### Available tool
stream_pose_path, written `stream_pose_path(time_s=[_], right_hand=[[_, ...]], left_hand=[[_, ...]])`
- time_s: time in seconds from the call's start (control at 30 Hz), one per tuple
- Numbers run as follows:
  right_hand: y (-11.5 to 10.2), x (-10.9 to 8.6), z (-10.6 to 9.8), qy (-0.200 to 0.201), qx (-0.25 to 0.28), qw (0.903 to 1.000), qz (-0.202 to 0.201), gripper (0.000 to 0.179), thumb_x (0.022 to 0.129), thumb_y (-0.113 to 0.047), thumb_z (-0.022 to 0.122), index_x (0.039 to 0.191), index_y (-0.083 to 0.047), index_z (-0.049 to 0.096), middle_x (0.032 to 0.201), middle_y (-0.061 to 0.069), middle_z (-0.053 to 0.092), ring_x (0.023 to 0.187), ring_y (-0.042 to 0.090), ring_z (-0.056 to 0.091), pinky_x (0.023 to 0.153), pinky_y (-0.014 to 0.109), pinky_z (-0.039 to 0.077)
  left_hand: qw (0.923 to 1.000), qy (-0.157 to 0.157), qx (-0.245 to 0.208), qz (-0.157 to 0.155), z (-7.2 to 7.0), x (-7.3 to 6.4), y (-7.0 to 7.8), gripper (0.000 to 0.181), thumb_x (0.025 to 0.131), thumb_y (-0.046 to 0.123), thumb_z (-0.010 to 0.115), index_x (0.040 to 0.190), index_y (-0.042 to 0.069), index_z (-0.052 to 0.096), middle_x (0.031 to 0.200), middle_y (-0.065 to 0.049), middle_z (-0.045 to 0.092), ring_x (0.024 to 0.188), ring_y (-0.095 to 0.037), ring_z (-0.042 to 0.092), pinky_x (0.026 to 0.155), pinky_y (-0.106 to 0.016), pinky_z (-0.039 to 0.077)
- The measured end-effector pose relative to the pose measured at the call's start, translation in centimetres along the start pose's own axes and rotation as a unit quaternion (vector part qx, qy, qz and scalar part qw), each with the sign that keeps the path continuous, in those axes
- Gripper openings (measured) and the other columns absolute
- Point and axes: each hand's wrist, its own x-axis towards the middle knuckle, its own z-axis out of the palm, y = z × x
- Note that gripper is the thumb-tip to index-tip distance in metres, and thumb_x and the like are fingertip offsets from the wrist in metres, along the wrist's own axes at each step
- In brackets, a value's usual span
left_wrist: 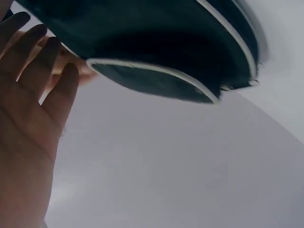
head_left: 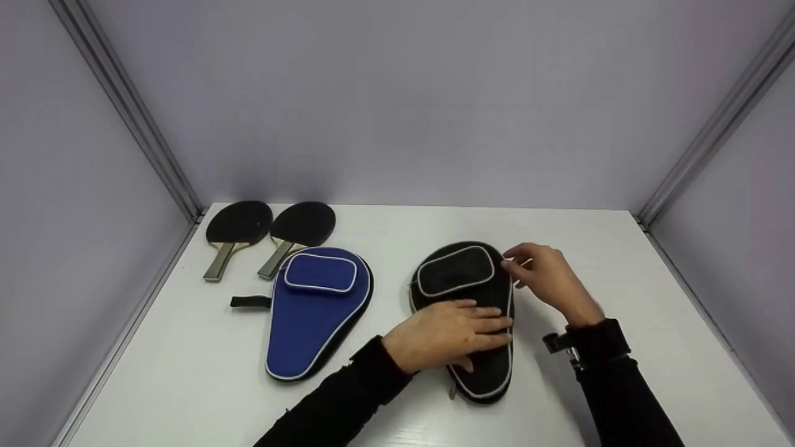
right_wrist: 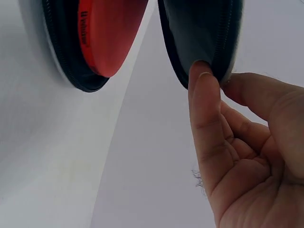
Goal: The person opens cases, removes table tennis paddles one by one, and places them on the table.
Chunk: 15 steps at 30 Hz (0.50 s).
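Note:
A black zip paddle case (head_left: 490, 372) with white piping and a small front pocket (head_left: 456, 273) lies at the middle of the table. My left hand (head_left: 450, 334) rests on its lower part with the fingers spread straight. At the case's upper right edge, my right hand (head_left: 546, 276) pinches the rim of the top cover (right_wrist: 197, 35) between thumb and fingers. The right wrist view shows the zipper undone along this side and the cover lifted. Inside lies a red-faced table tennis paddle (right_wrist: 111, 40) with small lettering on its edge; its handle is hidden.
To the left lies a blue paddle case (head_left: 310, 335) with a black strap (head_left: 250, 302). Two black-faced paddles (head_left: 239, 222) sit at the back left, one handle reaching close to the blue case. Grey walls (head_left: 397, 112) enclose the white table (head_left: 186, 372) at the back and sides.

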Motion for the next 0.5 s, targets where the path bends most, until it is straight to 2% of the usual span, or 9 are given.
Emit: stream_pose_path(time_s=[0.07,0.13,0.3,0.4,0.5], right_hand=[[-0.3,-0.1,0.0,0.005,-0.002,1.0000,-0.006,0.029,0.115,-0.012,0.075,0.134,0.010,0.078,0.107,0.023,0.085,0.085,0.033,0.086,0.069,0.027,0.067],[-0.6,-0.2,-0.1,0.006,-0.006,0.9999,-0.009,0.030,0.115,-0.014,0.075,0.135,0.009,0.078,0.107,0.022,0.086,0.082,0.028,0.085,0.069,0.027,0.067],[-1.1,-0.4,-0.1,-0.001,0.001,0.9999,-0.012,0.031,0.116,-0.015,0.076,0.137,0.008,0.078,0.110,0.022,0.086,0.082,0.014,0.081,0.069,0.029,0.069],[-1.1,-0.5,-0.2,-0.003,0.012,0.9998,-0.014,0.031,0.116,-0.015,0.075,0.137,0.007,0.078,0.111,0.023,0.085,0.087,0.020,0.084,0.069,0.029,0.069],[-1.1,-0.5,-0.2,-0.001,0.020,0.9996,-0.017,0.029,0.116,-0.014,0.074,0.136,0.007,0.078,0.111,0.023,0.085,0.091,0.027,0.086,0.068,0.029,0.069]], left_hand=[[0.9995,0.005,0.021,0.022,-0.1,0.3,0.8,0.088,0.101,0.064,0.076,0.180,0.039,0.049,0.188,0.015,0.046,0.176,-0.008,0.043,0.143,-0.033,0.042],[0.9988,0.009,0.033,0.034,0.0,0.6,1.3,0.087,0.100,0.064,0.076,0.179,0.041,0.049,0.187,0.016,0.048,0.177,-0.006,0.041,0.143,-0.032,0.041],[0.9981,0.040,0.022,0.041,0.4,0.8,1.7,0.074,0.096,0.061,0.083,0.165,0.040,0.064,0.174,0.016,0.064,0.172,-0.007,0.049,0.144,-0.032,0.040],[0.9965,0.068,0.015,0.045,0.6,0.9,1.4,0.066,0.093,0.061,0.088,0.153,0.038,0.073,0.162,0.015,0.072,0.165,-0.008,0.057,0.145,-0.032,0.038],[0.9947,0.088,0.029,0.046,0.6,0.8,0.9,0.058,0.093,0.064,0.089,0.141,0.036,0.076,0.150,0.016,0.075,0.155,-0.007,0.064,0.145,-0.032,0.038]])
